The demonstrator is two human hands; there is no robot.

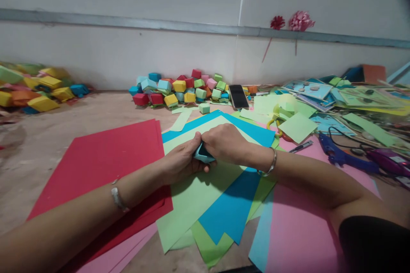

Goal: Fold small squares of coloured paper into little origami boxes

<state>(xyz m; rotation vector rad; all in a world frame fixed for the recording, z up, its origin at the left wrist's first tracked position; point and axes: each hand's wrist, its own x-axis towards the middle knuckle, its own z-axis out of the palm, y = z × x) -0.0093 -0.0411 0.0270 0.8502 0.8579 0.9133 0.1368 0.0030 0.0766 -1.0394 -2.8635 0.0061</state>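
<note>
A small light-blue folded paper box (203, 154) is held between both hands above the stacked sheets. My left hand (183, 158) is closed round its left side, with the thumb at its upper edge. My right hand (223, 144) is closed at the box's upper right edge, its fingertips hidden behind the knuckles. The box's dark open side faces up. Beneath the hands lie light-green sheets (188, 204) and blue sheets (232, 204), fanned out. Red sheets (112, 158) lie under and beside my left forearm.
Colored paper boxes (179, 86) are heaped near the wall, with more at the far left (48, 81). A phone (238, 96) lies behind the sheets. On the right are yellow-handled scissors (272, 123), a cutter (301, 146), a blue glue gun (344, 155) and pink sheets (301, 226).
</note>
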